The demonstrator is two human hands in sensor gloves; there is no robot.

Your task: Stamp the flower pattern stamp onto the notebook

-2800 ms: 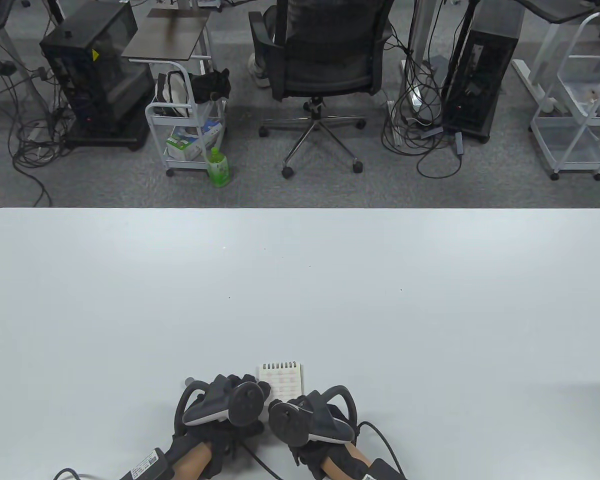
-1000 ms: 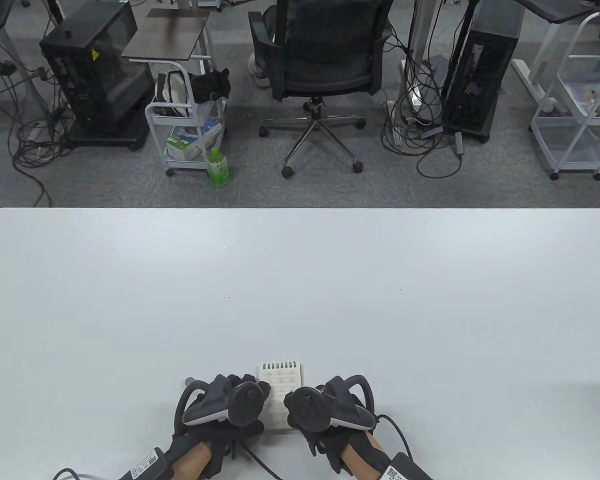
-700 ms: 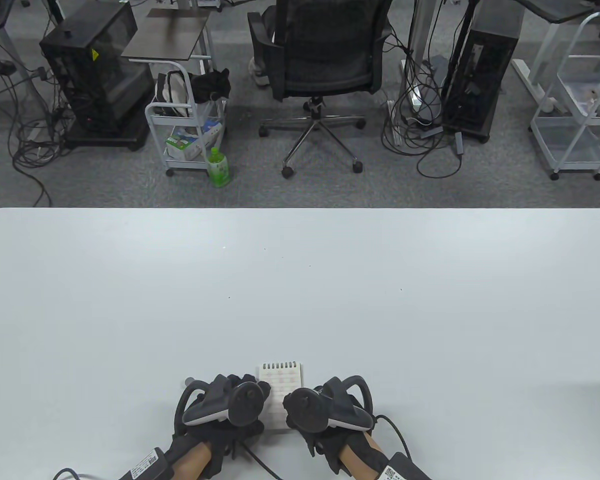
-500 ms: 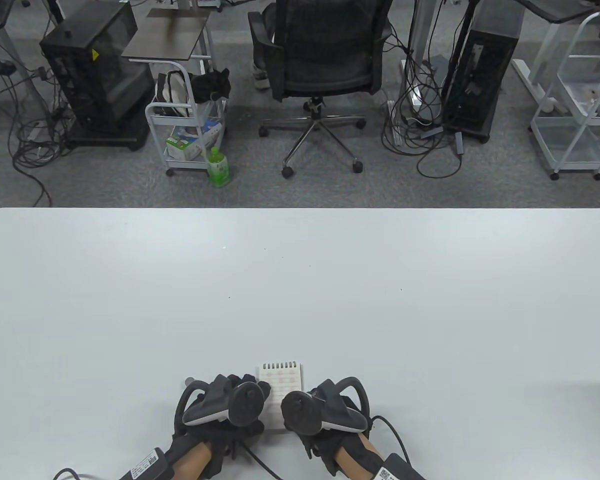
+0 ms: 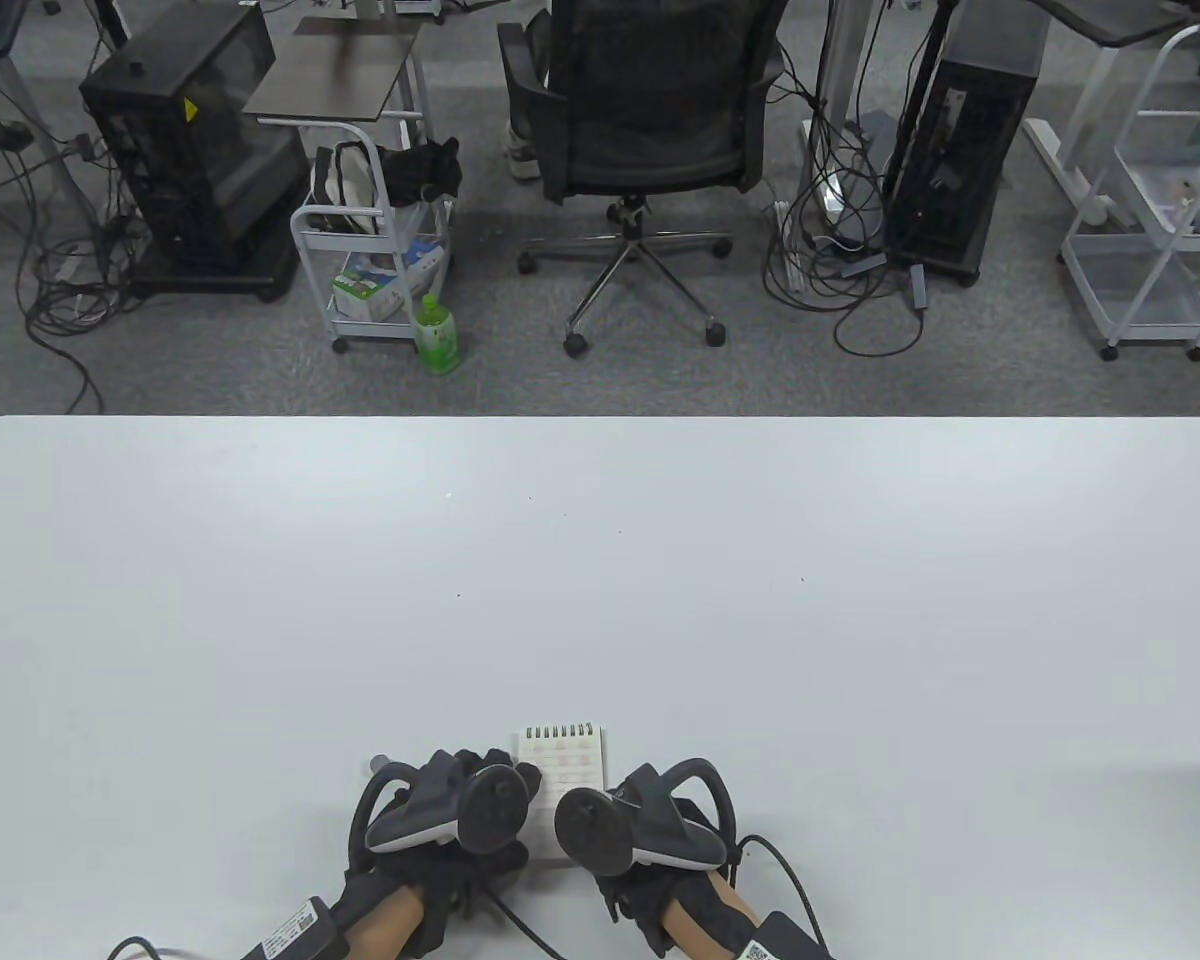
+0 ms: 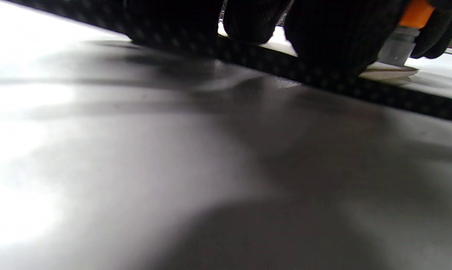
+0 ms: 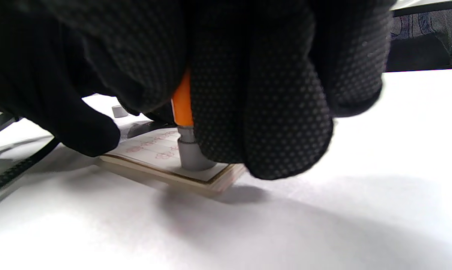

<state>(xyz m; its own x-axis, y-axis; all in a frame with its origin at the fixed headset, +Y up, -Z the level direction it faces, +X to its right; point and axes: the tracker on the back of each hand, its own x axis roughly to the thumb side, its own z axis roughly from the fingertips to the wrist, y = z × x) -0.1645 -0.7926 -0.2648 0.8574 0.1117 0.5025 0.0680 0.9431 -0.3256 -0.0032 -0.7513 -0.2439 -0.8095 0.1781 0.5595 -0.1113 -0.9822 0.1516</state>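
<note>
A small spiral notebook (image 5: 565,760) with pink flower prints lies on the white table (image 5: 600,600) near its front edge. My right hand (image 5: 628,835) grips the flower stamp, which has an orange body (image 7: 182,101). Its grey base (image 7: 190,155) stands upright on the page near the notebook's (image 7: 154,153) near right corner. The stamp also shows in the left wrist view (image 6: 402,45). My left hand (image 5: 460,810) rests on the notebook's left side, with its fingers (image 6: 323,41) pressing down. In the table view the trackers hide the stamp and the lower page.
A small pale cap (image 5: 378,762) lies on the table just left of my left hand; it also shows in the right wrist view (image 7: 118,111). An office chair (image 5: 650,130), carts and computer towers stand on the floor beyond the table's far edge.
My right hand has moved left over the notebook's lower right part during the last second. My left hand and the notebook have not moved.
</note>
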